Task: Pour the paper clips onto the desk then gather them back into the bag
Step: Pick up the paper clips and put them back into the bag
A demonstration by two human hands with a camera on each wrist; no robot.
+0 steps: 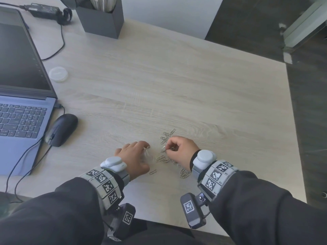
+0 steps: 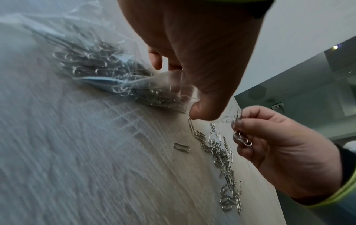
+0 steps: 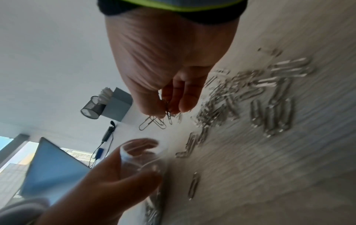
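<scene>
My left hand grips a clear plastic bag near its mouth and holds it low over the desk; the bag holds several silver paper clips. In the right wrist view the bag mouth stands open between the thumb and fingers. My right hand hovers just right of the bag and pinches a small bunch of clips in its fingertips. Loose paper clips lie scattered on the desk under and around the right hand, and a single clip lies near my left wrist.
An open laptop and a black mouse with its cable sit at the left. A white round lid lies behind them. A dark grey box and a power adapter stand at the back. The desk's right edge borders dark floor.
</scene>
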